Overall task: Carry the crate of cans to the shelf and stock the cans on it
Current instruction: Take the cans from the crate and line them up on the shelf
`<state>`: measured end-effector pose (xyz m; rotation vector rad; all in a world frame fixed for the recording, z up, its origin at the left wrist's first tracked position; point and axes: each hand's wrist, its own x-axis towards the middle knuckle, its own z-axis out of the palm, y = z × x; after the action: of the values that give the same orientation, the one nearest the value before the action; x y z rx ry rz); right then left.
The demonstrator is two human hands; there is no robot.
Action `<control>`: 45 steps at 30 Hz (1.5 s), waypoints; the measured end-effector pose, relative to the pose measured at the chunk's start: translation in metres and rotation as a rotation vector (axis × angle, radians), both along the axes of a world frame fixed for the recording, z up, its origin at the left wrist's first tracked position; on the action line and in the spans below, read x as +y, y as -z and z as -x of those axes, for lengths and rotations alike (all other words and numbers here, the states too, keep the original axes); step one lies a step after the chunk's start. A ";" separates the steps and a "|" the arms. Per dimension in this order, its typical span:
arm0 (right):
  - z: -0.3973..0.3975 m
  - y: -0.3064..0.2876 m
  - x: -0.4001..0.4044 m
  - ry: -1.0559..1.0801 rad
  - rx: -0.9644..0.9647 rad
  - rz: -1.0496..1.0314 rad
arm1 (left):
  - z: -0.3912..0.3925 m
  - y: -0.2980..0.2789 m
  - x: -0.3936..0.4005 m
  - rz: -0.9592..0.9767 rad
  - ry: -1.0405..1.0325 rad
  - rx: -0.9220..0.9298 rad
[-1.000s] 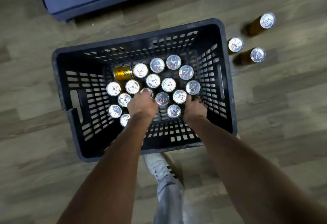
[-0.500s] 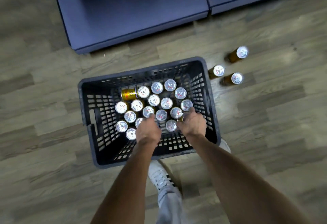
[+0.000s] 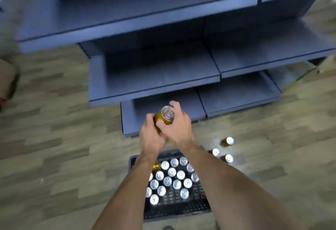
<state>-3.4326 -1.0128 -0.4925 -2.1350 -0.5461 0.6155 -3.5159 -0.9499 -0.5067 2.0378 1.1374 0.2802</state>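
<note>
Both my hands are raised together in front of the blue shelf's lowest tier [image 3: 236, 96]. My right hand [image 3: 177, 127] wraps the top of a tilted gold can [image 3: 167, 115] with a silver lid. My left hand [image 3: 151, 136] closes on the can's lower side from the left. Whether another can is hidden in my left palm I cannot tell. Below my forearms the dark slatted crate [image 3: 174, 210] sits on the floor. It holds several upright cans [image 3: 171, 172] and one gold can lying on its side [image 3: 156, 166].
Three gold cans [image 3: 229, 141] stand on the wood floor right of the crate. The shelf unit has higher blue tiers [image 3: 154, 77] stepping back above the lowest one. A brown object [image 3: 7, 80] is at the left edge.
My hands have risen out of the crate and come together on a can near the lowest shelf. My view has tilted up, so more shelf tiers now show.
</note>
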 end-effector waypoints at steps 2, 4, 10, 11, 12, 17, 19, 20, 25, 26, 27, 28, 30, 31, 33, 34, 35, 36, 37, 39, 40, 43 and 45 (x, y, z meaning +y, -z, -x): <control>-0.009 -0.065 0.023 0.052 -0.032 -0.119 | -0.013 -0.058 0.018 -0.052 -0.066 -0.114; -0.016 -0.125 0.047 0.085 -0.082 -0.209 | -0.025 -0.114 0.037 -0.097 -0.134 -0.207; -0.012 -0.219 0.101 0.044 -0.200 -0.377 | -0.027 -0.207 0.088 -0.207 -0.227 -0.306; -0.007 -0.222 0.106 0.032 -0.209 -0.396 | -0.022 -0.212 0.093 -0.233 -0.241 -0.302; -0.003 -0.223 0.110 0.022 -0.218 -0.409 | -0.018 -0.214 0.098 -0.265 -0.249 -0.290; -0.001 -0.237 0.136 0.008 -0.189 -0.435 | -0.010 -0.232 0.122 -0.368 -0.255 -0.229; -0.007 -0.251 0.152 0.008 -0.180 -0.451 | -0.016 -0.250 0.135 -0.382 -0.282 -0.239; -0.010 -0.259 0.161 0.010 -0.175 -0.453 | -0.019 -0.259 0.142 -0.383 -0.289 -0.246; -0.018 -0.285 0.210 -0.004 -0.100 -0.454 | -0.036 -0.286 0.190 -0.364 -0.336 -0.243; -0.016 -0.285 0.219 -0.006 -0.092 -0.444 | -0.036 -0.287 0.197 -0.354 -0.352 -0.243; -0.016 -0.284 0.229 -0.009 -0.083 -0.440 | -0.040 -0.286 0.206 -0.333 -0.364 -0.259; -0.018 -0.283 0.238 -0.008 -0.070 -0.442 | -0.044 -0.285 0.214 -0.307 -0.363 -0.277; -0.026 -0.280 0.258 0.012 -0.062 -0.465 | -0.054 -0.282 0.232 -0.285 -0.345 -0.311; -0.032 -0.278 0.268 0.022 -0.071 -0.475 | -0.060 -0.280 0.242 -0.283 -0.335 -0.321; -0.045 -0.275 0.289 0.034 -0.113 -0.475 | -0.072 -0.274 0.264 -0.275 -0.319 -0.354; -0.052 -0.273 0.301 0.039 -0.137 -0.476 | -0.079 -0.271 0.276 -0.266 -0.307 -0.375; -0.059 -0.270 0.313 0.046 -0.158 -0.484 | -0.086 -0.269 0.289 -0.262 -0.291 -0.388; -0.066 -0.267 0.325 0.057 -0.179 -0.494 | -0.092 -0.267 0.301 -0.263 -0.267 -0.394; -0.072 -0.262 0.337 0.065 -0.196 -0.503 | -0.097 -0.264 0.314 -0.267 -0.236 -0.398; -0.080 -0.256 0.360 0.058 -0.219 -0.496 | -0.104 -0.257 0.338 -0.283 -0.181 -0.394; -0.082 -0.254 0.371 0.056 -0.223 -0.485 | -0.106 -0.253 0.350 -0.297 -0.169 -0.383; -0.083 -0.247 0.404 0.035 -0.234 -0.441 | -0.108 -0.246 0.381 -0.327 -0.207 -0.378; -0.085 -0.246 0.417 0.028 -0.228 -0.425 | -0.112 -0.244 0.395 -0.344 -0.236 -0.379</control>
<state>-3.3475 -0.5960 -0.2468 -1.8108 -0.7012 0.2132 -3.4043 -0.5547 -0.2622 2.0161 1.1427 0.9955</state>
